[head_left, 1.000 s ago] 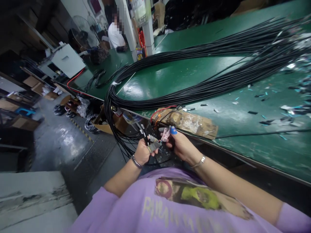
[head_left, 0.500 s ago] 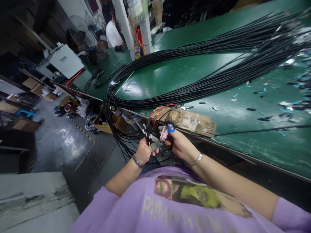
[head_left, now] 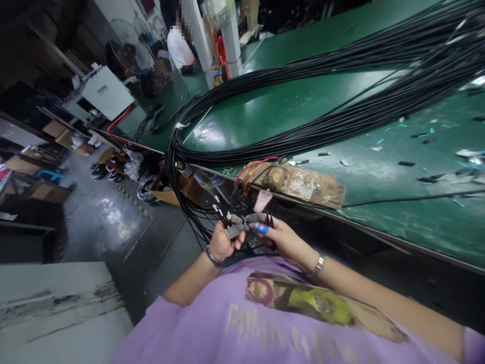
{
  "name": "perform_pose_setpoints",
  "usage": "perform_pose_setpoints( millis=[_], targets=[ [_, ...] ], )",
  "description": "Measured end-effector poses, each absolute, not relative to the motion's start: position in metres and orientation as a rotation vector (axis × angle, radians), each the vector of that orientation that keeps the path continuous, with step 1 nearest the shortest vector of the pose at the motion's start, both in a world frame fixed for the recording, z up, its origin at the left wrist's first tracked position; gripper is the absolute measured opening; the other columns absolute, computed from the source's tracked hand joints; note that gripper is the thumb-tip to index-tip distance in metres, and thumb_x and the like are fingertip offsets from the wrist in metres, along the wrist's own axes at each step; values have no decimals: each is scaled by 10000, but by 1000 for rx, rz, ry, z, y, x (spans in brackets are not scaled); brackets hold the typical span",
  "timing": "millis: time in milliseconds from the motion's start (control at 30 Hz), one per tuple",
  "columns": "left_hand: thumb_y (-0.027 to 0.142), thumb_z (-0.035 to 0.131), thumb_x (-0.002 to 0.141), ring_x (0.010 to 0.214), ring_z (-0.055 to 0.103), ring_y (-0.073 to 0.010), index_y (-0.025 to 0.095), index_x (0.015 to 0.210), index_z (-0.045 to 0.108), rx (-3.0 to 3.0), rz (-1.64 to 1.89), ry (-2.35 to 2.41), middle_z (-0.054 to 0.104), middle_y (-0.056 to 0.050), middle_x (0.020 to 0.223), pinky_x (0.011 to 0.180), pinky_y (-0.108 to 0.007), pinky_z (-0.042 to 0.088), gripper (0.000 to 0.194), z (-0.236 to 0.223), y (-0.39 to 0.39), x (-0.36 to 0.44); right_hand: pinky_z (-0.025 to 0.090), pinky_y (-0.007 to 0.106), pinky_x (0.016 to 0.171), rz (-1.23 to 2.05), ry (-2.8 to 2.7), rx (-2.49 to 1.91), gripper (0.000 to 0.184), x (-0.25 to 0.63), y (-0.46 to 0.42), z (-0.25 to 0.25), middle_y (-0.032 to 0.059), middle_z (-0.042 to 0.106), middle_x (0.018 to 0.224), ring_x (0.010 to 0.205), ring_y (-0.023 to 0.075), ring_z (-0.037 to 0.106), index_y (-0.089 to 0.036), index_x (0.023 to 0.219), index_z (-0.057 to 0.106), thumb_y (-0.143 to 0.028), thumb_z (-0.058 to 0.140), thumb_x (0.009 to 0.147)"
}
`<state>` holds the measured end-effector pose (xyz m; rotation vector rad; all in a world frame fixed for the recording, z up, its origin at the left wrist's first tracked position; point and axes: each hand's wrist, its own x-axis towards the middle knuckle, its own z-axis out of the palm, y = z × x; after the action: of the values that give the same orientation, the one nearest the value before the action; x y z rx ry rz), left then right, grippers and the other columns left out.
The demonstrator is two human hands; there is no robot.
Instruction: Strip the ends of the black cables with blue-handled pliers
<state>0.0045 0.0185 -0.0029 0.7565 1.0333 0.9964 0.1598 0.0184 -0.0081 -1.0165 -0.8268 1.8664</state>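
Note:
My left hand [head_left: 222,240] is closed round the ends of a few black cables [head_left: 223,218] just below the edge of the green table [head_left: 288,111]. Their stripped tips stick up from my fist. My right hand [head_left: 282,237] meets it from the right, fingers pinched on the cable ends, with grey tape on the thumb and blue tape on a fingertip. A thick bundle of black cables [head_left: 303,136] lies across the table and loops down over its edge to my hands. A pale pink clip [head_left: 262,200] hangs just above my right hand.
A taped cardboard pad with red wires [head_left: 299,183] sits on the table's near edge. Small scraps [head_left: 435,151] litter the table at right. Cardboard boxes [head_left: 178,189] stand below the table. A person in white [head_left: 180,48] sits far back by a white pillar [head_left: 231,38].
My right hand has dropped from the pink clip and turned so its taped fingertips now point left at the cable ends. My left hand stays closed on the cables.

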Motion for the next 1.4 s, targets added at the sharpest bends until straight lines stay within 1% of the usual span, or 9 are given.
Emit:
perform_pose_setpoints(
  millis=[133,367,500,633,800,1067,1233,1300,1400],
  targets=[
    [479,788,523,243,381,-40,144,634,510,769,1023,1017,515,51,387,254,-142,211,449,-5,16,4,380,258,584,1656,-1071,-1066,383,151,19,-8,-17,571,674,609,116,457,-179,744,610,-452,784,540],
    [511,763,563,265,379,-34,145,631,509,880,1002,1080,508,54,405,270,-147,240,451,-10,16,4,375,267,599,1571,-1131,-1099,319,149,22,4,-29,535,623,596,116,428,-176,677,579,-444,718,575],
    [528,729,611,280,375,-24,136,598,516,993,967,1118,499,50,406,287,-142,244,446,-10,15,3,301,225,494,1747,-1010,-1068,288,154,23,11,-59,468,535,512,79,354,-178,610,524,-374,723,544],
    [535,728,609,287,371,-23,135,596,524,1022,945,1120,490,53,405,291,-143,244,449,-10,12,6,160,203,416,2177,-751,-922,320,162,23,9,-92,336,449,423,39,219,-185,540,431,-332,715,526],
    [556,756,547,279,368,-31,145,614,517,926,964,1100,498,54,407,281,-150,241,480,-8,11,9,135,195,410,2291,-616,-817,301,170,20,5,-83,350,470,425,32,207,-179,549,435,-269,721,524],
    [557,754,550,278,371,-31,150,604,504,889,1062,1122,494,54,402,285,-148,239,480,-4,12,6,226,209,436,1907,-852,-1039,333,166,18,3,-76,425,525,470,64,302,-184,704,548,-356,771,525],
    [516,723,633,310,389,-27,144,660,541,1062,976,1164,513,53,443,313,-146,263,415,-9,8,2,342,251,547,1688,-1097,-1110,360,159,21,11,-37,515,586,572,104,415,-174,654,572,-423,786,510],
    [488,725,644,319,395,-28,143,679,551,1104,948,1190,517,54,449,322,-147,271,388,-9,7,2,316,238,508,1746,-1070,-1114,369,160,21,13,-48,490,547,530,89,387,-176,623,543,-432,783,509],
    [486,734,625,315,389,-31,143,670,546,1094,930,1212,512,57,441,322,-153,269,394,-7,8,3,208,214,419,1976,-934,-1082,382,168,17,12,-79,392,457,433,54,277,-183,570,482,-425,773,515]
  ],
)
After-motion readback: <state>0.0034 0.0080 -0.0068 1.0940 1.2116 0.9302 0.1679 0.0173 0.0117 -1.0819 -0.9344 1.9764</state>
